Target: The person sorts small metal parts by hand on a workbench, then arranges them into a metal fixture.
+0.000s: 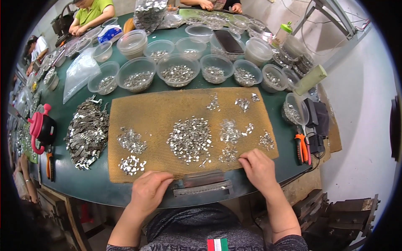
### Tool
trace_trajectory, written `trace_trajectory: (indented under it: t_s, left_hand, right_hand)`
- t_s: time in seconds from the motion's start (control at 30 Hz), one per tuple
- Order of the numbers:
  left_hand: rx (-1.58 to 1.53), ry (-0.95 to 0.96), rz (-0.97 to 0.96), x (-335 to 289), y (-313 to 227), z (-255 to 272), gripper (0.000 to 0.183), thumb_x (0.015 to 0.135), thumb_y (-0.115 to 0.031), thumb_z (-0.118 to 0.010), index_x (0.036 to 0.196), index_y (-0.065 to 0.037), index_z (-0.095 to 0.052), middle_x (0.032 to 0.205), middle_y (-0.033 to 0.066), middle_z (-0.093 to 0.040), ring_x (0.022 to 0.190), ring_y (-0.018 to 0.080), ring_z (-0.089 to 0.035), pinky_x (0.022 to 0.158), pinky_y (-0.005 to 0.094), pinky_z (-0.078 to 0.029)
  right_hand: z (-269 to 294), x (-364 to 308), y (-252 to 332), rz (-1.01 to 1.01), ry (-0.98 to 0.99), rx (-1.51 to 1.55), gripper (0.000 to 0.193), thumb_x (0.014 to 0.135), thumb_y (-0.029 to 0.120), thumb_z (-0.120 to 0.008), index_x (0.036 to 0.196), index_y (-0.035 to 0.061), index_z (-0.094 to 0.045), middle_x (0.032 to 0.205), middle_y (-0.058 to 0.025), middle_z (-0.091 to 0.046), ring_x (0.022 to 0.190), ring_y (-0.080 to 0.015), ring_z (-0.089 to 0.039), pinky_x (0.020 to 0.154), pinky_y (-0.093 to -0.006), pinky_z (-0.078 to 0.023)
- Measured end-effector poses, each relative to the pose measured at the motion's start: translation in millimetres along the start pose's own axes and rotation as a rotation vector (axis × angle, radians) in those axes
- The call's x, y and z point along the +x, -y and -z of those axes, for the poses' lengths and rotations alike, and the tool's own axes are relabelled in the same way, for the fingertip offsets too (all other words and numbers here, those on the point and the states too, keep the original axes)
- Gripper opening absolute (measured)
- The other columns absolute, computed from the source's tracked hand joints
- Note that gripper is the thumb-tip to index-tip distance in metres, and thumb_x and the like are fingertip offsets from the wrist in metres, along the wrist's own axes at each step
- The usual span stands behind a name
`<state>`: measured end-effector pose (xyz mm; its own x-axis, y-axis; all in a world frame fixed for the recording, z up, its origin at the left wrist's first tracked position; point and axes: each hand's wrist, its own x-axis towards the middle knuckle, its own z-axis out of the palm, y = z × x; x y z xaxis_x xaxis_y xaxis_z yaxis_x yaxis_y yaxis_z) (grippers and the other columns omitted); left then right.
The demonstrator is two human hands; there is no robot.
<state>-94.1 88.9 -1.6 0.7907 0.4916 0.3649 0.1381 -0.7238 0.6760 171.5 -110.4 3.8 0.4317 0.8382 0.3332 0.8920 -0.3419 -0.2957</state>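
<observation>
My left hand [146,191] is pinched closed over the mat's front edge, below a small pile of shiny metal pieces [132,165]. My right hand [258,168] is also closed, thumb against fingers, at the mat's front right beside a little heap of metal bits [228,154]. Whatever either pinch holds is too small or hidden to make out. Between the hands, a dark block with a metal strip [203,184] lies at the table edge. The largest pile of small silvery pieces [189,140] spreads over the middle of the ribbed tan mat [157,108], with several smaller heaps around it.
Clear plastic bowls [178,70] of metal pieces line the mat's far side. A mound of metal pieces [87,131] and a pink-handled black pot [42,125] stand left. Orange-handled pliers [300,148] lie right. A phone [228,42] rests on bowls. Other people sit farther off.
</observation>
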Motion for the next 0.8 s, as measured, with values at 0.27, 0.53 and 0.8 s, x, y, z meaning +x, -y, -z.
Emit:
trace_trajectory:
  t_s: [0.27, 0.53, 0.8]
  left_hand:
    - [-0.088, 0.026, -0.043, -9.9, -12.6, -9.8, 0.017, 0.083, -0.003, -0.081, 0.099, -0.005, -0.074, 0.091, 0.0083, -0.071, 0.084, 0.0286, -0.067, 0.072, 0.0380, -0.055]
    - [-0.180, 0.078, -0.016, -20.8, -15.0, -16.8, 0.016, 0.086, -0.003, -0.078, 0.101, -0.004, -0.073, 0.100, 0.0094, -0.072, 0.093, 0.0284, -0.069, 0.080, 0.0383, -0.056]
    - [-0.042, 0.016, -0.093, -19.7, -21.1, -29.4, 0.018, 0.083, -0.003, -0.080, 0.098, -0.004, -0.070, 0.101, 0.0082, -0.069, 0.093, 0.0281, -0.068, 0.079, 0.0378, -0.056]
  right_hand:
    - [-1.2, -5.2, 1.2, 0.032, -0.040, 0.077, 0.011, 0.087, 0.007, -0.078, 0.094, 0.0063, -0.069, 0.086, -0.0074, -0.069, 0.076, -0.0283, -0.067, 0.066, -0.0382, -0.053]
    - [2.3, -14.5, 22.1, 0.039, -0.040, 0.260, 0.014, 0.087, 0.001, -0.076, 0.098, 0.0039, -0.068, 0.091, -0.0109, -0.072, 0.080, -0.0304, -0.070, 0.070, -0.0388, -0.055]
    - [1.1, -28.5, 33.0, 0.017, 0.089, 0.456, 0.016, 0.087, 0.001, -0.075, 0.101, 0.0042, -0.068, 0.095, -0.0111, -0.073, 0.086, -0.0306, -0.071, 0.077, -0.0394, -0.056]
